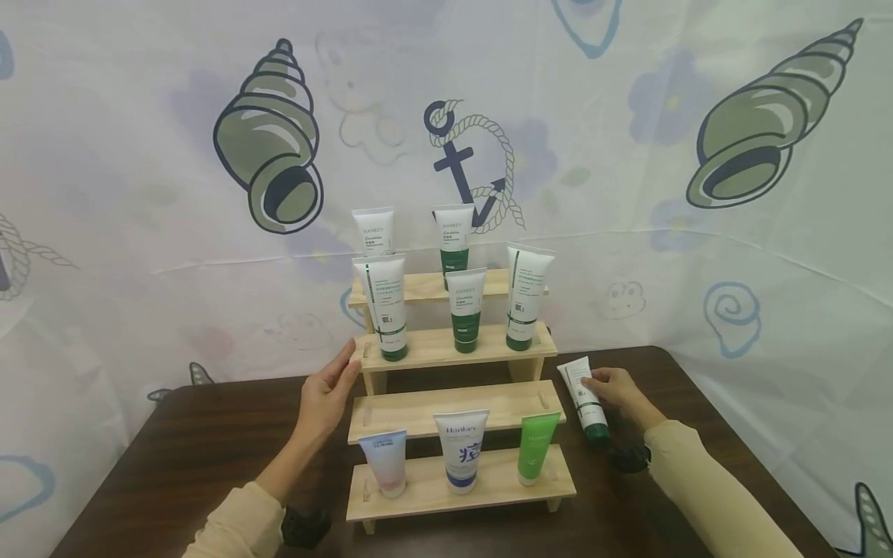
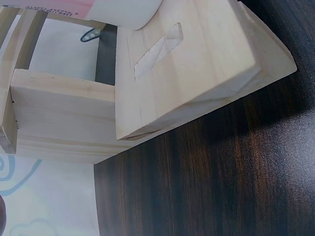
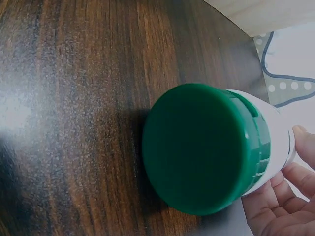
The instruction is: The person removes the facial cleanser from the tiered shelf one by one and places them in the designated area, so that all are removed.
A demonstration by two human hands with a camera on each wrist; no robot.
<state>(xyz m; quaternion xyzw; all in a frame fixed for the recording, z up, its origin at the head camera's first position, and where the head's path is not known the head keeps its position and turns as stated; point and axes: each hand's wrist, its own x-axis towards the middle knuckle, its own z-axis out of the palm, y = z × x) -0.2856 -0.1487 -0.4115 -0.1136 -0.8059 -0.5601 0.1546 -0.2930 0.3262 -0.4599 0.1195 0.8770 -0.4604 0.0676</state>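
Note:
A wooden stepped rack (image 1: 453, 349) stands on a dark wooden table (image 1: 174, 465) and carries several upright cosmetic tubes. My left hand (image 1: 326, 394) rests with straight fingers against the rack's left end, by the second shelf. To the right of the rack my right hand (image 1: 617, 391) grips a white tube with a green cap (image 1: 584, 401), tilted, cap down on the table. The right wrist view shows the green cap (image 3: 204, 147) close up, with my fingers (image 3: 275, 206) round the white body. The left wrist view shows only the rack's wooden end (image 2: 162, 78) and the table (image 2: 221, 187).
Bottom shelf: a pink-and-white tube (image 1: 385, 463), a white-and-blue tube (image 1: 461, 449), a green tube (image 1: 536, 446). The step above them (image 1: 453, 407) is bare. Higher shelves hold white tubes with green caps (image 1: 466, 308). A cloth printed with shells and an anchor (image 1: 460, 155) hangs behind.

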